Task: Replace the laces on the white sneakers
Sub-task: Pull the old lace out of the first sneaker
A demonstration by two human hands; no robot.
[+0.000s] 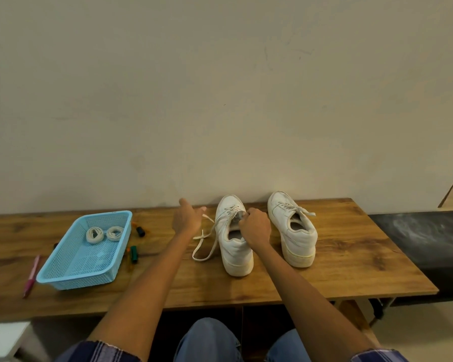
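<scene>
With the right hand (254,227) curled on the left sneaker's (234,236) tongue and the left hand (187,218) pinching the old lace (207,240), pull each crossing loose steadily.

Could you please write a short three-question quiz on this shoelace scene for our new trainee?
1. True or false: the right sneaker is already unlaced.
2. How many coiled laces lie in the blue basket?
3. The right hand grips the left sneaker at: A) the toe, B) the tongue and lacing, C) the sole.

Key
1. False: its lace is threaded and tied.
2. Two.
3. B. The left hand pulls the loosened lace out to the side.
</scene>
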